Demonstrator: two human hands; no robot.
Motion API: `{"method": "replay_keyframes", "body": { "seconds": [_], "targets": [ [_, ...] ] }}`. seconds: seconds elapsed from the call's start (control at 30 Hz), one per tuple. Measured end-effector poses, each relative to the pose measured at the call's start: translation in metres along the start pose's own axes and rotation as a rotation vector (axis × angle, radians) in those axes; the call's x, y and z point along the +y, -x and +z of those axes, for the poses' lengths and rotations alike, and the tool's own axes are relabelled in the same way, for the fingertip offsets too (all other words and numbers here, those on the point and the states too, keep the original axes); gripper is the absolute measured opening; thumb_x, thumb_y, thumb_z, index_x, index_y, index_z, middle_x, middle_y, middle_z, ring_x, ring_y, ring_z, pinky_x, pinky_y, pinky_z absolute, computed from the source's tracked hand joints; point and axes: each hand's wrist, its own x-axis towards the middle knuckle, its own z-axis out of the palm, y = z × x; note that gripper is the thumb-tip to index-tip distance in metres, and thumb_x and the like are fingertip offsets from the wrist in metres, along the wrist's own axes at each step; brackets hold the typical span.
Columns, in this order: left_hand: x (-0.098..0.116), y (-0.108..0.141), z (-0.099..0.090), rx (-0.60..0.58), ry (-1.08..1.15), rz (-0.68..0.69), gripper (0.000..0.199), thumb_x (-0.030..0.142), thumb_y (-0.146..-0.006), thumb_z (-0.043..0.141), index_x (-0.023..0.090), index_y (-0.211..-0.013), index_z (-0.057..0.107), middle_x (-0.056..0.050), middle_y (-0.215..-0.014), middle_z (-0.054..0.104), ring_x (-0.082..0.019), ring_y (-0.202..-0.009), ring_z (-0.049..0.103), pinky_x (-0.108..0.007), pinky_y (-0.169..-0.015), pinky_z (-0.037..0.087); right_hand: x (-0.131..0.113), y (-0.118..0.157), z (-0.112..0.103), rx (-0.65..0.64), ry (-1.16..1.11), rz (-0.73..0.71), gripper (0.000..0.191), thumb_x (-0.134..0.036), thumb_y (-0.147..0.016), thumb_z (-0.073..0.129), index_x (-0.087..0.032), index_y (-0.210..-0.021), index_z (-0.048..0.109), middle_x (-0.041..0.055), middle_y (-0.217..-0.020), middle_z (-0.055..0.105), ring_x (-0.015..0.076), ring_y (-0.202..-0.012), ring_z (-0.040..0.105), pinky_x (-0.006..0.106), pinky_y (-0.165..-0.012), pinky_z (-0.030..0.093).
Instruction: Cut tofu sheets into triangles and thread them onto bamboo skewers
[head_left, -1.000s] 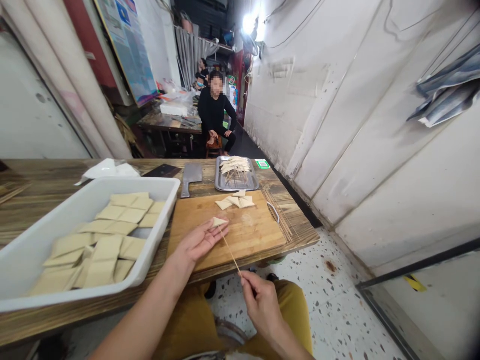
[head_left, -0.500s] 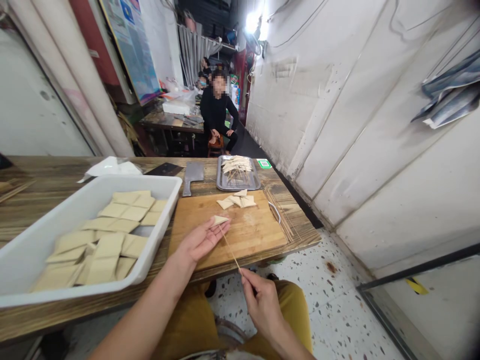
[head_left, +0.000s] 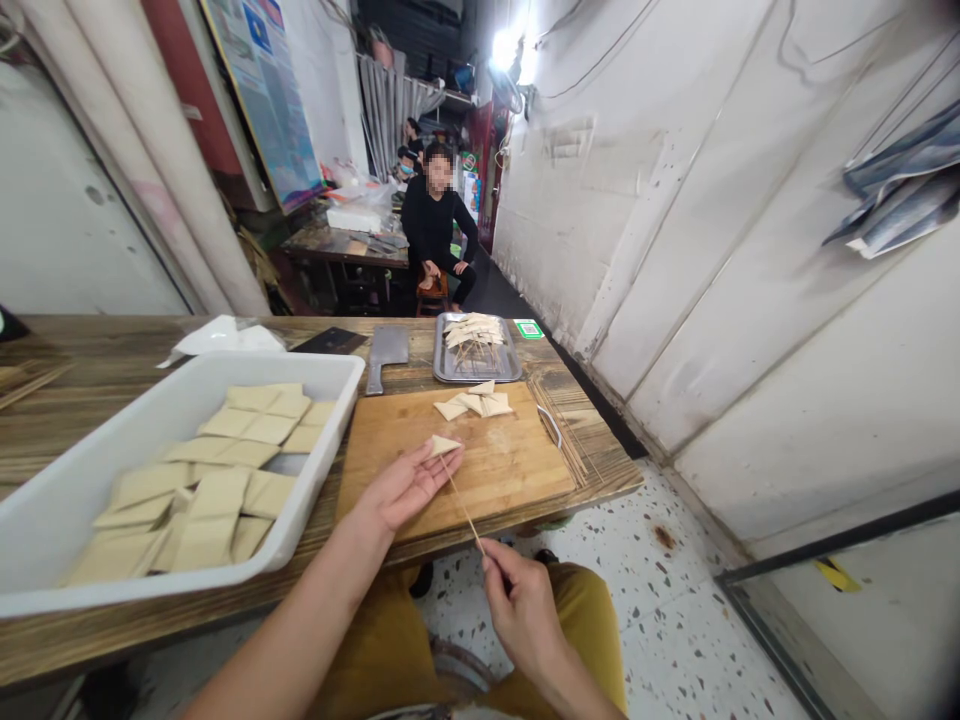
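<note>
My left hand (head_left: pixel 412 487), palm up above the cutting board (head_left: pixel 480 470), holds a pale triangular piece of tofu (head_left: pixel 444 446) between the thumb and fingers. A thin bamboo skewer (head_left: pixel 465 508) runs from that piece down to my right hand (head_left: pixel 517 590), which pinches its lower end in front of the table edge. Whether the tip has gone into the tofu is too small to tell. Several loose tofu triangles (head_left: pixel 474 402) lie at the back of the board. Beyond them, a metal tray (head_left: pixel 439 371) bears skewered pieces (head_left: pixel 474 330).
At left stands a white plastic tub (head_left: pixel 326 440) with flat tofu slices (head_left: pixel 217 490). A cleaver (head_left: pixel 388 347) lies behind the board. Loose skewers (head_left: pixel 566 440) lie along the table's right side. A person in black (head_left: pixel 435 220) sits beyond the table.
The tofu triangle in my left hand has tilted and sits slightly lower, its face more toward me. My right hand keeps its pinch on the skewer, almost unmoved.
</note>
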Motion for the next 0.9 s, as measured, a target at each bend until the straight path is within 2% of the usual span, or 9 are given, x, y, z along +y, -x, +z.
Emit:
{"method": "replay_keyframes", "body": {
  "seconds": [0.1, 0.2, 0.33, 0.53, 0.63, 0.9],
  "targets": [
    [-0.003, 0.0, 0.0, 0.009, 0.005, -0.022, 0.024, 0.009, -0.087, 0.042, 0.004, -0.105, 0.057, -0.022, -0.101, 0.065, -0.023, -0.094, 0.065, -0.034, -0.081, 0.056, 0.001, -0.003, 0.001, -0.019, 0.01, 0.016, 0.03, -0.018, -0.087, 0.045, -0.015, -0.106, 0.068, 0.0057, -0.079, 0.072, 0.0164, -0.063, 0.067, 0.022, -0.064, 0.053],
    [-0.007, -0.001, -0.001, 0.015, -0.012, -0.03, 0.019, 0.01, -0.088, 0.043, 0.005, -0.097, 0.058, -0.022, -0.102, 0.065, -0.024, -0.094, 0.065, -0.035, -0.079, 0.056, -0.001, -0.008, 0.002, -0.031, -0.008, 0.015, 0.029, -0.018, -0.087, 0.046, -0.016, -0.105, 0.068, 0.0056, -0.081, 0.072, 0.0175, -0.071, 0.068, 0.023, -0.071, 0.053],
    [-0.008, 0.0, -0.002, 0.036, -0.045, -0.003, 0.013, 0.014, -0.088, 0.045, 0.009, -0.088, 0.057, -0.018, -0.096, 0.067, -0.023, -0.091, 0.066, -0.038, -0.078, 0.056, -0.002, -0.011, 0.005, -0.012, -0.025, -0.006, 0.029, -0.019, -0.089, 0.043, -0.018, -0.103, 0.069, 0.0051, -0.078, 0.072, 0.0176, -0.074, 0.069, 0.024, -0.074, 0.053],
    [-0.007, 0.001, -0.002, 0.081, -0.081, 0.041, 0.008, 0.01, -0.085, 0.048, 0.009, -0.084, 0.056, -0.015, -0.088, 0.068, -0.023, -0.086, 0.068, -0.039, -0.076, 0.057, 0.0, -0.009, 0.011, 0.036, -0.038, -0.048, 0.029, -0.02, -0.09, 0.043, -0.017, -0.102, 0.069, 0.0072, -0.085, 0.073, 0.0178, -0.075, 0.069, 0.024, -0.073, 0.053],
    [-0.006, 0.001, -0.001, 0.091, -0.08, 0.036, 0.008, 0.009, -0.085, 0.049, 0.009, -0.085, 0.057, -0.016, -0.089, 0.068, -0.024, -0.087, 0.068, -0.039, -0.076, 0.057, 0.0, -0.01, 0.013, 0.052, -0.04, -0.054, 0.03, -0.021, -0.09, 0.042, -0.018, -0.1, 0.07, 0.0068, -0.082, 0.073, 0.0181, -0.075, 0.07, 0.025, -0.076, 0.053],
    [-0.008, 0.005, 0.0, 0.067, -0.078, 0.027, 0.009, 0.009, -0.085, 0.049, 0.01, -0.084, 0.058, -0.016, -0.089, 0.069, -0.024, -0.087, 0.068, -0.041, -0.078, 0.056, -0.003, -0.011, 0.014, 0.062, -0.025, -0.051, 0.03, -0.022, -0.091, 0.041, -0.016, -0.102, 0.069, 0.0079, -0.081, 0.072, 0.0184, -0.072, 0.069, 0.024, -0.07, 0.054]
  ]
}}
